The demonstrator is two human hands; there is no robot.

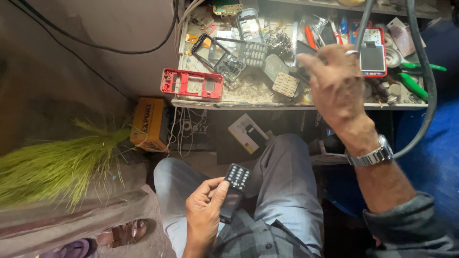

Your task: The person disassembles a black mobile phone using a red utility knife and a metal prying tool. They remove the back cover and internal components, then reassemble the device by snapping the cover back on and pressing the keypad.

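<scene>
Broom [52,165]: green bristles are seen at the far left, low beside the wall.
Red phone frame [192,83]: it is laid on the left edge of the workbench [248,102].
Left hand [204,210]: it is clenched around a black keypad phone [233,191], held near, over the lap.
Loose keypads [253,52]: they are scattered in the middle of the bench.
Right hand [337,86]: it is stretched far over the bench, fingers spread among small parts; whether something is grasped cannot be told.
Red-cased phone [372,57]: it is lying just right of this hand.
Green pliers [413,79]: they are placed at the far right.
</scene>
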